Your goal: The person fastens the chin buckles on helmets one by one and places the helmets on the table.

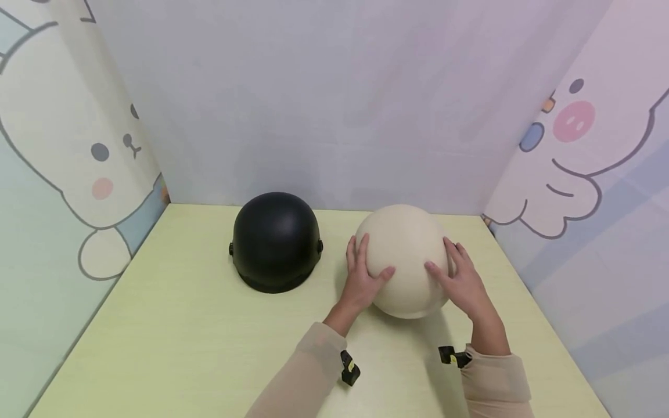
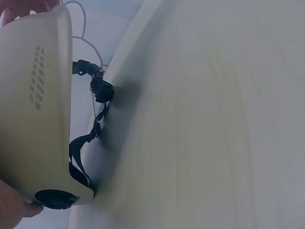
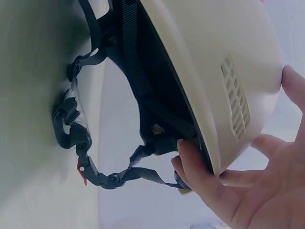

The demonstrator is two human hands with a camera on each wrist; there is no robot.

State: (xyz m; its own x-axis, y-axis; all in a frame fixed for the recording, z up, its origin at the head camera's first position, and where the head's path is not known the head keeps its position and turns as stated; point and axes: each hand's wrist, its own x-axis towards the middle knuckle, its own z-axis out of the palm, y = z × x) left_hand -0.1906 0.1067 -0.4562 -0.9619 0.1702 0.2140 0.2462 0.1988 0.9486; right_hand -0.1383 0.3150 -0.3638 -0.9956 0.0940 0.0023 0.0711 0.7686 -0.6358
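Note:
A cream helmet is held between both hands at the right of the table. My left hand grips its left side, with the thumb toward the front of the shell. On the opposite side my right hand grips the shell, its fingers curled at the rim in the right wrist view. That rim is tilted up from the table, showing dark inner padding. Black chin straps hang from beneath the shell, and a buckle dangles close over the tabletop. Slotted vents mark the shell's side.
To the left of the cream helmet, a black helmet sits upright with round side knobs. The pale yellow-green table ends at a plain back curtain. Cartoon-printed curtains stand along both sides.

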